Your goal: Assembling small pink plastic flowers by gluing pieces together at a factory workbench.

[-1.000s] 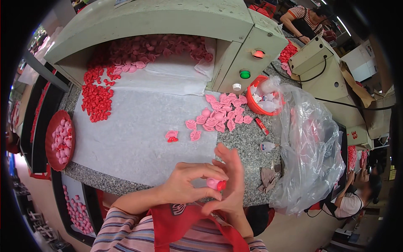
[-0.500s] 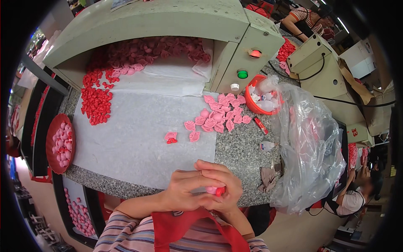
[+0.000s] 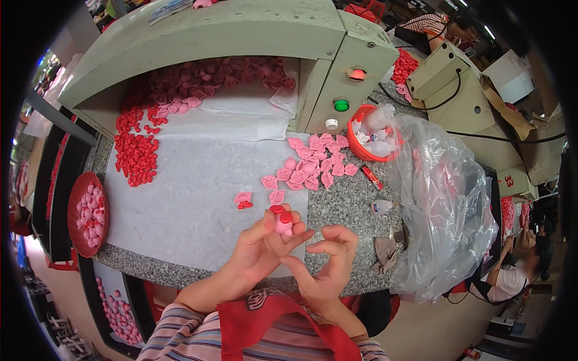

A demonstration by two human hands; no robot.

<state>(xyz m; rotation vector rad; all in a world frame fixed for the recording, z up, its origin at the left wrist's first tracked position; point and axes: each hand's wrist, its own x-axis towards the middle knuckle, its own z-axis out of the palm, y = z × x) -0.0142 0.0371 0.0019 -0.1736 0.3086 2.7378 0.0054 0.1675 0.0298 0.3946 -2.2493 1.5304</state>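
A small pink figure with red parts point(image 3: 283, 225) is held up in the fingers of my left hand point(image 3: 257, 243). Close beside it on the right, my right hand point(image 3: 325, 262) holds nothing, its fingers curved and apart. Beyond my hands, a single pink piece point(image 3: 242, 197) with a small red piece point(image 3: 244, 205) against it lies on the white paper sheet point(image 3: 198, 180). Farther right is a loose heap of pink shell-like pieces point(image 3: 310, 163). A pile of small red pieces point(image 3: 136, 159) lies at the far left of the sheet.
A grey-green machine point(image 3: 211, 39) arches over more pieces at the back. At left stands a red basket point(image 3: 77, 231) of pink and red pieces. On the right are an orange tub of bottles point(image 3: 356, 144), a red tube point(image 3: 372, 177), a small bottle point(image 3: 381, 207) and a clear plastic bag point(image 3: 445, 240).
My hands, clasped together around the figure half a second ago, have come apart. The left has lifted the figure forward and left; the right has let go and opened beside it.
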